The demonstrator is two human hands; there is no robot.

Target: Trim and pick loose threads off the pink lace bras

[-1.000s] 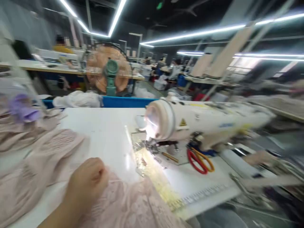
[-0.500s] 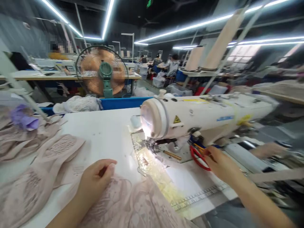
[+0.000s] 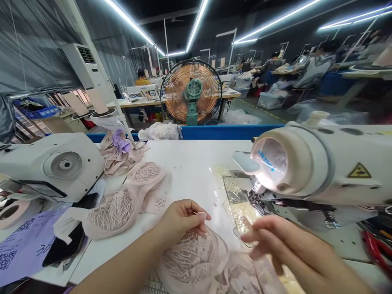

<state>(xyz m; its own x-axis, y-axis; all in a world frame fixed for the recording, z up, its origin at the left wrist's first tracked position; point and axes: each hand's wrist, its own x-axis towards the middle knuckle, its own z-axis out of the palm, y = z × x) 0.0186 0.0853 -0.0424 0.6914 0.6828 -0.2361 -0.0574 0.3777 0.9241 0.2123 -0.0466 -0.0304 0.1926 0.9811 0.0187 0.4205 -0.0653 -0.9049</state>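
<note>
My left hand [image 3: 185, 222] is closed in a pinch above a pale pink lace bra [image 3: 190, 255] on the white table. A small pale bit shows at its thumb tip, but I cannot make out what it is. Slightly blurred, my right hand [image 3: 284, 241] hovers over the bra's right part, its fingers stretched out with nothing visible in them. Just beyond those fingers is the lit needle area of a white sewing machine [image 3: 309, 163]. Yellowish clear tape [image 3: 245, 216] covers the bed there. Red-handled scissors [image 3: 372, 249] lie at the right edge, apart from my hand.
Another lace bra [image 3: 113, 210] lies to the left, with a bundle of bras [image 3: 112, 163] behind it. A second white machine [image 3: 58, 163], a dark phone [image 3: 65, 245] and a purple paper [image 3: 27, 245] are farther left. Behind the table stands a large fan [image 3: 191, 90].
The view has swung left. My right hand has left the red-handled scissors and come over beside the bra. My left hand keeps its pinch above the lace.
</note>
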